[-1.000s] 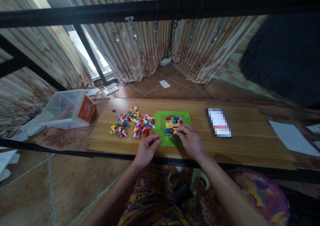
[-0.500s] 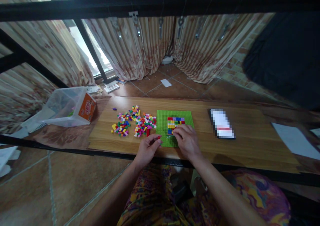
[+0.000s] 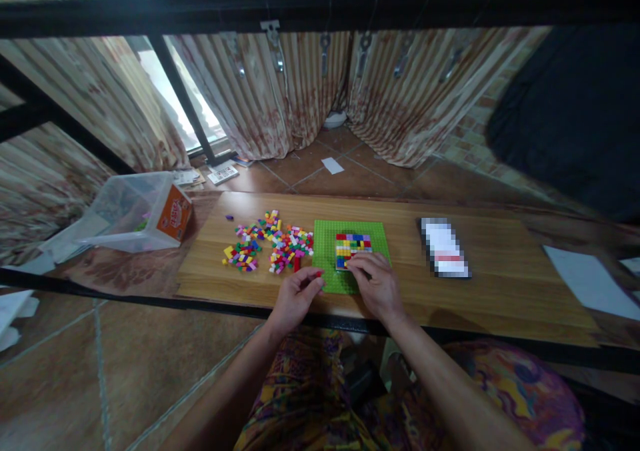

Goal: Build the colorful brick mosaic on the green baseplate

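Since the earliest frame, my right hand (image 3: 376,288) has edged slightly toward nine o'clock, covering more of the multicoloured brick square (image 3: 345,246). That square sits near the middle of the green baseplate (image 3: 324,236), whose studs presumably keep it from sliding. Taking the baseplate as the dial, twelve away from me, my right hand comes in from four o'clock, fingers curled and tips drawn together at the square's near side; I cannot tell whether they grip anything. My left hand waits at eight o'clock, thumb and fingertips pinched on a small red brick (image 3: 319,274), probably held that close to shorten any handover. Loose bricks (image 3: 286,252) spread over the tabletop (image 3: 505,271) at nine, on my left hand's side, likely for easy picking. The phone (image 3: 445,246) lies at three, apparently to stay readable without crowding my right hand.
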The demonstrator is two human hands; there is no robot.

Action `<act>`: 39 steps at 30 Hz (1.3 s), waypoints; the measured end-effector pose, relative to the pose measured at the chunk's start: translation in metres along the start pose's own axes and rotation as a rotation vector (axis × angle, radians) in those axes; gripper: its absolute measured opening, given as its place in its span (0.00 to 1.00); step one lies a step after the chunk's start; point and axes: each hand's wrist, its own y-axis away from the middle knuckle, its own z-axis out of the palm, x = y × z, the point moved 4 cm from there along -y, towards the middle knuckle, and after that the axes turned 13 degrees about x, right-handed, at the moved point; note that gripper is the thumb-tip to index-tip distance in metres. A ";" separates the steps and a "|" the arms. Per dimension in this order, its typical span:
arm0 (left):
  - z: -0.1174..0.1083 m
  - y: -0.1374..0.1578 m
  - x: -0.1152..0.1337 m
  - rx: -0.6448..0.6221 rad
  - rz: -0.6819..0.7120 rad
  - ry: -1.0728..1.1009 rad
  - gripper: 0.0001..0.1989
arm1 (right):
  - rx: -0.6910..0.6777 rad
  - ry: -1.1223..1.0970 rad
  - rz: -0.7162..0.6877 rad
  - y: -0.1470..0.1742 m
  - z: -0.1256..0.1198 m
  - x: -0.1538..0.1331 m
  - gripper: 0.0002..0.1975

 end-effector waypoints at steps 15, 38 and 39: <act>0.004 0.003 0.006 0.008 0.015 0.026 0.14 | -0.008 0.085 -0.032 0.002 0.000 0.004 0.13; -0.009 0.009 0.005 0.160 -0.069 0.005 0.10 | -0.264 0.116 -0.015 0.043 0.042 -0.020 0.09; -0.009 0.009 0.004 0.166 -0.074 0.005 0.10 | -0.266 0.129 -0.014 0.043 0.042 -0.020 0.09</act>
